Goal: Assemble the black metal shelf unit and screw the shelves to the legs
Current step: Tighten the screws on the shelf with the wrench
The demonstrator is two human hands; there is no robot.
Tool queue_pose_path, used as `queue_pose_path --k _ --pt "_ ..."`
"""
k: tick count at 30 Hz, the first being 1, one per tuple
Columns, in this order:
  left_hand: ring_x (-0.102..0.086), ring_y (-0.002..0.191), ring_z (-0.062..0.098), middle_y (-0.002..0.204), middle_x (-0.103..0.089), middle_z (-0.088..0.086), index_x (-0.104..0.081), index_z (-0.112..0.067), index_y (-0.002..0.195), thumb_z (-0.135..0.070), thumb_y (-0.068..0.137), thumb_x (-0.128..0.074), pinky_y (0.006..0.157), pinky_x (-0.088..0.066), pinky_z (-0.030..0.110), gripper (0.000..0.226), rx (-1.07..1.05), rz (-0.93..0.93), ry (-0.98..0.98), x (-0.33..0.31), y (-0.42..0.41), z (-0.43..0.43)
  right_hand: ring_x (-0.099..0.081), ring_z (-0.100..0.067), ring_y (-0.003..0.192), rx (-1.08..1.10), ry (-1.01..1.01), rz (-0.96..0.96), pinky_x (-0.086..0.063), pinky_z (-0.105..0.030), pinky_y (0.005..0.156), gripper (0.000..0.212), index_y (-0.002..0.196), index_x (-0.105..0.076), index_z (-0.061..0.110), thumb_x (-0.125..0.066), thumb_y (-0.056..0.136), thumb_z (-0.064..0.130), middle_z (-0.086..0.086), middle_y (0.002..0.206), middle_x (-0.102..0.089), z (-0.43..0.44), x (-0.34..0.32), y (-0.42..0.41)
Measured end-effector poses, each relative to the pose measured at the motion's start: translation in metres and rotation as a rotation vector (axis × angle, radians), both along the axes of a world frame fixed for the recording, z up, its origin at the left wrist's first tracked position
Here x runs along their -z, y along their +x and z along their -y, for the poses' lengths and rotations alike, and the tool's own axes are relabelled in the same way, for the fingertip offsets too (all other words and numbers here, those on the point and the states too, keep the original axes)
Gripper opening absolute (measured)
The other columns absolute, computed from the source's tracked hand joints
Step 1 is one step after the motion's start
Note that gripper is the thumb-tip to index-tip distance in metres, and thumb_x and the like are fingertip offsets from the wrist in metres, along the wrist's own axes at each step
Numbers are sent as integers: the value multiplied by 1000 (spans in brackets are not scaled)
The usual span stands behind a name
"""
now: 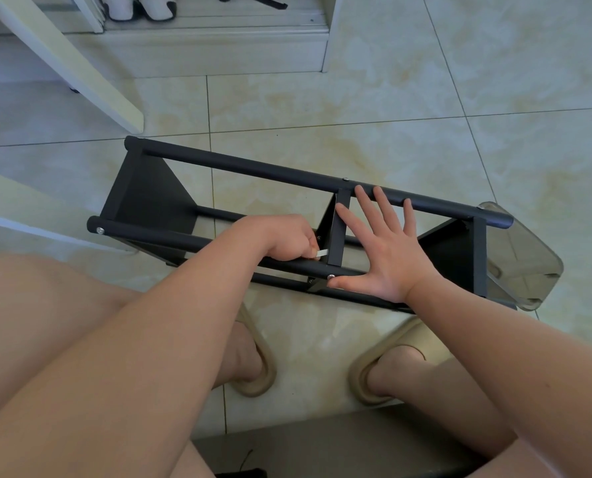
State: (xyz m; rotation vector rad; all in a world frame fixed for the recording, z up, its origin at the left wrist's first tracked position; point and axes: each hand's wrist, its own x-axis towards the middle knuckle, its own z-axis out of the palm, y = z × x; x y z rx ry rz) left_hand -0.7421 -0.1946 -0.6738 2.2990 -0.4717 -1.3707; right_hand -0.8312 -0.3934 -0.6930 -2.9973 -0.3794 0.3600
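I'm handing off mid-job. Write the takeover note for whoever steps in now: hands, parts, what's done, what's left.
Left hand: grips a small silver key at the middle shelf, by the near leg.
Right hand: open, fingers spread between the near leg and the far leg, thumb beside a screw head.
The shelf unit lies on its side on the tiled floor.
Done: three shelves sit between the legs, and screw heads show at several joints.
Left: probably finish tightening the middle-shelf joint, then check the others. The lower joints are mostly hidden.
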Motion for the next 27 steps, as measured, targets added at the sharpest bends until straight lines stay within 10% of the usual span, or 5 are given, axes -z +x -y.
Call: queue_pose_path --k 11,21,27 --pt "-60 76 10 74 -68 -11 -71 -30 69 -19 88 -69 69 -44 27 22 -107 80 -41 0 4 -4 17 -30 155 5 14 -10 10 -65 120 118 162 -3 35 -24 66 101 -2 170 13 0 -1 1" --pt "-65 92 8 103 -69 -4 -68 -17 108 -28 96 -63 73 -50 29 17 -527 -153 -222 11 0 7 18 -30 155 4 9 -11 10 -65 120 117 162 -3 35 -26 67 100 -2 170 14 1 -1 1" --pt "-68 76 10 80 -72 -5 -67 -26 84 -21 91 -68 63 -47 24 8 -623 -38 -217 13 -5 12 18 -30 155 7 6 -10 9 -66 120 117 162 -3 36 -29 67 100 -2 170 14 1 0 1"
